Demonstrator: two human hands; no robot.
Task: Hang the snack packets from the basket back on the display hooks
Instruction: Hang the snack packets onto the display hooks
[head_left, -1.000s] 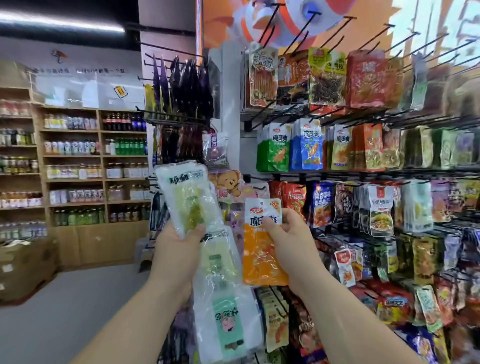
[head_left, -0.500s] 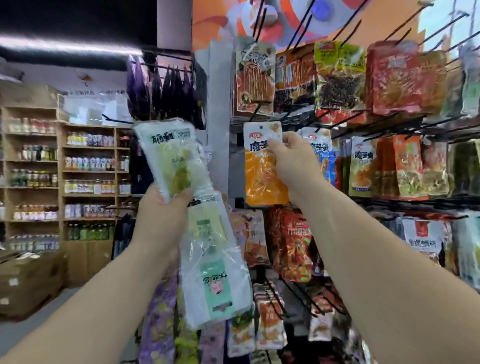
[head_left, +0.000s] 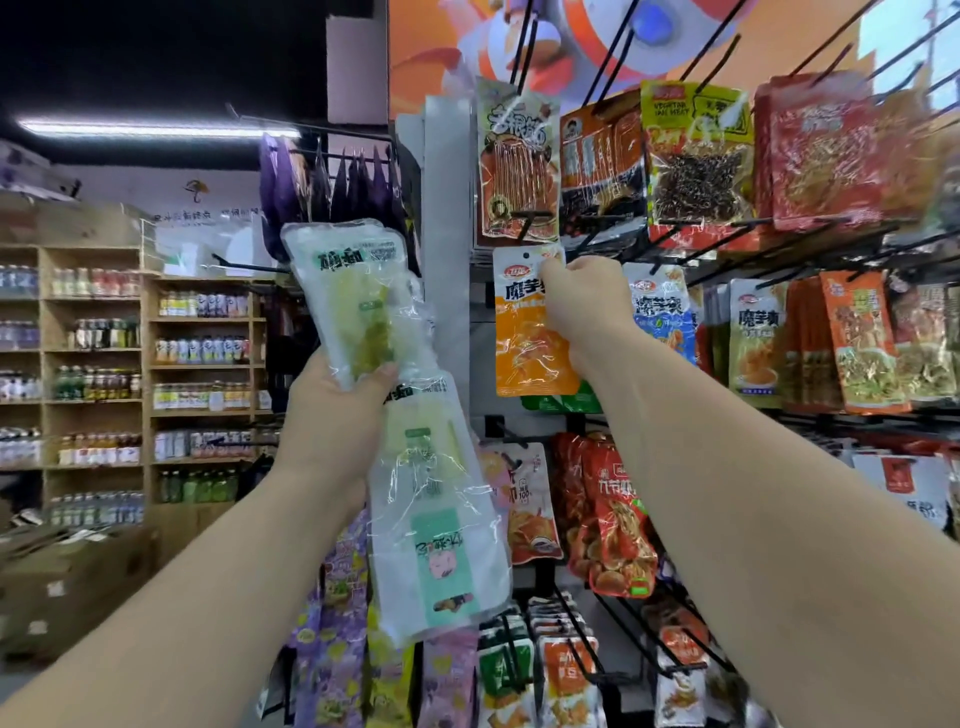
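My right hand pinches the top right corner of an orange snack packet with a white header and a punched hole. It is raised to the second row of the display, just under a black hook tip. My left hand grips two clear packets with green contents: one packet stands upright above the fist and the other packet hangs down below it. The basket is out of view.
The hook display on the right carries rows of hanging packets: a blue packet beside my right hand, red and orange ones above and below. Purple bags hang left of a white pillar. Wooden shelves of bottles stand far left, cardboard boxes below.
My right hand has lifted the orange packet from chest height up to the second hook row. My left hand has risen a little with its two packets. The view has tilted upward.
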